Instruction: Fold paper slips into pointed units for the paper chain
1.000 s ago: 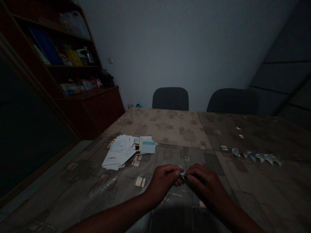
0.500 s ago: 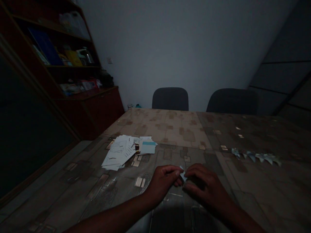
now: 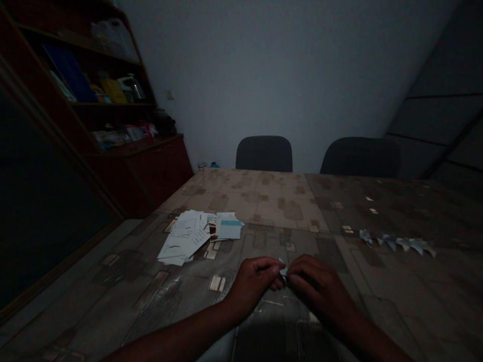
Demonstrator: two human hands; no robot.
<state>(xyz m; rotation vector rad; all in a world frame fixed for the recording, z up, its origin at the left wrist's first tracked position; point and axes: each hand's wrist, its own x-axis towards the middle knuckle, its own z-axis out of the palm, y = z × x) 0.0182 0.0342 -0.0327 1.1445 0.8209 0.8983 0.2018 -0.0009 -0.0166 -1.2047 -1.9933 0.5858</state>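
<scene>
A small piece of folded white paper sits between my two hands, low over the table near its front edge. My left hand pinches it from the left between thumb and fingers. From the right, my right hand closes thumb and fingertips on its other side. Much of the paper is hidden by the fingers, and the dim light hides its exact folds. To the right on the table lies a row of several small folded paper pieces. A loose pile of printed white paper sheets lies to the left.
The table wears a patterned brown cloth. On top of the pile's right side rests a card with a blue band. Two dark chairs stand behind the far edge. A shelf cabinet with various items is at the left.
My right thumb has drawn up toward its fingers, narrowing the gap between them at the paper. My left hand stays nearly in place. The pile and the row are unchanged.
</scene>
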